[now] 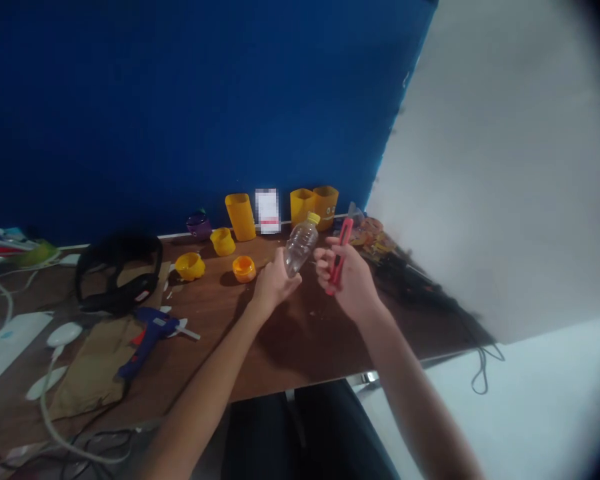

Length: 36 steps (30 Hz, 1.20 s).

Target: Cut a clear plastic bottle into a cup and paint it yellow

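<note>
So my desk is a dark brown wooden table (305, 340) shoved up against a blue wall (205, 113), with a white wall (500, 167) angling in on my right. My left hand (274, 279) is wrapped around the lower part of a clear plastic bottle (300, 248), up in front of me over the tabletop, tilted with its yellow cap (313, 217) pointing away. My right hand (351, 272) has its fingers curled around a red cutter (339, 263), just beside the bottle; can't tell if the blade's out. Front edge runs right above my lap. Bare wood shows between my forearms. Elbow room's tighter leftward, with a blue glue gun (147, 343) and cardboard (87, 373) there, and dark clutter (405, 277) along the right edge.
</note>
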Available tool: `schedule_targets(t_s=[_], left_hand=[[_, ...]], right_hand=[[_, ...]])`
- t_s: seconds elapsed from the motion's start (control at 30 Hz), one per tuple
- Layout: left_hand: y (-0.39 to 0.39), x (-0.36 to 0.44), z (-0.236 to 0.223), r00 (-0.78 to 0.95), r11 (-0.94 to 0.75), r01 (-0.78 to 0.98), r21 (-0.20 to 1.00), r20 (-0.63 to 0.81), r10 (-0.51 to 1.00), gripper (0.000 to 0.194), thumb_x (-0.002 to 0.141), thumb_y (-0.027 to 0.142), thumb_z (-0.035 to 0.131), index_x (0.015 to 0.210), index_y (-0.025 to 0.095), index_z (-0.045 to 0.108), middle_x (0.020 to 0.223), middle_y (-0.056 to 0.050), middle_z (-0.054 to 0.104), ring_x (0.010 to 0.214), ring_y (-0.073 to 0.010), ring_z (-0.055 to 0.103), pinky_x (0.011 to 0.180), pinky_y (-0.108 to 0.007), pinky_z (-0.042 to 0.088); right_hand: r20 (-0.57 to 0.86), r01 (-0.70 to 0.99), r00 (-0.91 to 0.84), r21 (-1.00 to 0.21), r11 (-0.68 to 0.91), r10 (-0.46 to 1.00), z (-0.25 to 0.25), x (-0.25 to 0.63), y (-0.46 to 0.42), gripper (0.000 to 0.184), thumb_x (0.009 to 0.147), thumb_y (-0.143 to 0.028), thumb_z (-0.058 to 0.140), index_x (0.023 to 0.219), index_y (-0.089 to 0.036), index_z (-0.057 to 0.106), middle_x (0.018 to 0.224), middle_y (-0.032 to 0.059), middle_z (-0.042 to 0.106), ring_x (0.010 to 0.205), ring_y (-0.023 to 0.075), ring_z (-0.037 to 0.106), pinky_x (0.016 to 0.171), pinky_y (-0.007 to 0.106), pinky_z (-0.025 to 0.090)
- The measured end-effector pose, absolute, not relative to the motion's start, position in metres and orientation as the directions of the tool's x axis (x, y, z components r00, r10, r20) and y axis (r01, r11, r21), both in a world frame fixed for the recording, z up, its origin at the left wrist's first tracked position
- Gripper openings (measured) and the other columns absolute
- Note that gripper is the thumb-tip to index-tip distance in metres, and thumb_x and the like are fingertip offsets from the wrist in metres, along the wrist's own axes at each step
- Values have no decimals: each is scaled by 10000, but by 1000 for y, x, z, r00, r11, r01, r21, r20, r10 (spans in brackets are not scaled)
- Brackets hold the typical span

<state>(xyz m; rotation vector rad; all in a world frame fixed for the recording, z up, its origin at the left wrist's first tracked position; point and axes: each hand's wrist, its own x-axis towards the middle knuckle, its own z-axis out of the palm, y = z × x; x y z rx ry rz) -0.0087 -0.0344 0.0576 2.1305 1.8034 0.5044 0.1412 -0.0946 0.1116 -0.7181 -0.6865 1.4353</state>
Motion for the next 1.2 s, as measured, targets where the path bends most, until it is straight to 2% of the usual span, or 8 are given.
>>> schedule_targets(t_s=[0.07,0.23,0.4,0.5,0.67,0.8,1.0,1.2], left_hand=[[-33,-10,58,171,-185,911,368,71,983,574,809,390,619,1316,242,395,1070,-105,704,990,-310,684,811,-367,497],[-27,-12,56,219,-213,942,260,6,976,567,828,609,541,1236,224,458,1118,-153,693,1029,-344,675,847,-408,495],[-22,-14,58,237,-214,958,191,-102,966,598,844,702,426,1184,216,499,1145,-178,692,1061,-380,670,863,-464,504],[-18,-13,62,250,-218,955,204,-148,957,595,812,666,492,1201,217,499,1171,-176,691,1079,-381,667,863,-467,513],[-10,-4,64,260,-212,948,236,-193,946,590,702,533,639,1158,169,557,1175,-182,694,1055,-348,682,822,-392,537],[-2,6,60,290,-248,942,227,-177,940,608,664,527,677,1138,156,592,1185,-189,691,1064,-333,682,825,-362,540],[8,12,52,211,-193,962,195,-78,974,655,676,568,693,1170,154,577,1115,-197,716,1051,-353,687,852,-394,537],[18,13,49,232,-209,953,222,-83,969,648,662,558,703,1149,143,602,1106,-216,717,1045,-373,690,843,-406,542]], right_hand=[[-49,-466,149,-884,27,988,88,167,-75,477,638,-274,687,991,-274,367,698,-77,590,423,63,413,321,156,204],[103,-207,211,-967,147,972,61,207,-54,430,719,-426,692,1011,-281,411,647,-81,605,329,68,394,286,175,201],[191,-329,-68,-931,159,979,67,223,-37,274,772,-420,608,945,-207,602,740,38,690,538,136,612,388,220,382],[275,-391,-41,-889,238,961,66,220,-22,273,735,-375,692,955,-239,604,850,30,725,726,154,682,538,236,488],[266,-206,46,-941,269,963,55,202,-1,365,825,-544,650,735,-209,535,608,18,651,524,125,601,443,219,396],[289,-126,102,-946,300,952,44,197,5,497,866,-710,472,966,-234,575,634,1,650,427,92,490,387,214,320],[374,84,216,-927,365,902,31,205,4,450,830,-628,598,702,-200,544,540,-21,556,421,73,451,390,206,316],[387,249,156,-906,343,909,28,203,1,317,765,-457,718,696,-204,540,549,-24,586,433,97,498,427,234,368]])
